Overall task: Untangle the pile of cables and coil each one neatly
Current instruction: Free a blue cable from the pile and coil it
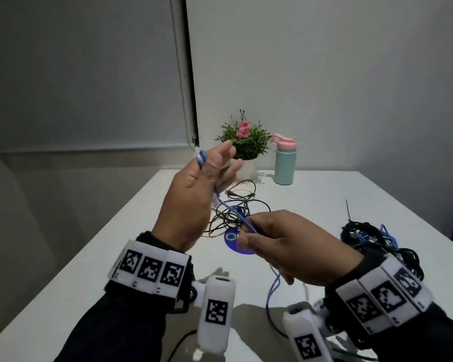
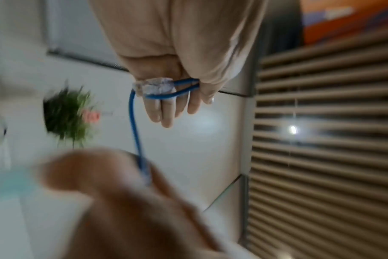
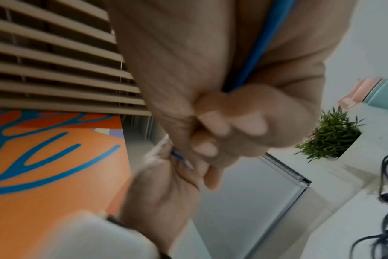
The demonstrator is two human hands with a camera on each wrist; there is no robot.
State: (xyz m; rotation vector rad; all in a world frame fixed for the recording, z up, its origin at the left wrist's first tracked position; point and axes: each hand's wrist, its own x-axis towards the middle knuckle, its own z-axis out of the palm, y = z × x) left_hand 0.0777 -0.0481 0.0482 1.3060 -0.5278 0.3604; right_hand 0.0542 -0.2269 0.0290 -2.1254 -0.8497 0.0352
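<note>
My left hand (image 1: 209,165) is raised above the table, thumb pinching a small loop of the blue cable (image 1: 236,214) against the fingers. In the left wrist view the loop (image 2: 177,89) crosses my fingers (image 2: 166,112) beside the cable's clear plug (image 2: 153,86). From there the blue cable slants down to my right hand (image 1: 249,236), which grips it in curled fingers (image 3: 243,122); the rest hangs below and trails across the table (image 1: 271,296). A loose thin black cable (image 1: 236,202) lies behind my hands. A black and blue tangle (image 1: 364,236) lies at the right.
At the back of the white table (image 1: 324,199) stand a potted plant (image 1: 243,145) and a mint bottle with a pink lid (image 1: 284,163). A round blue sticker (image 1: 233,239) lies under my hands. The table's left edge drops off near my left forearm.
</note>
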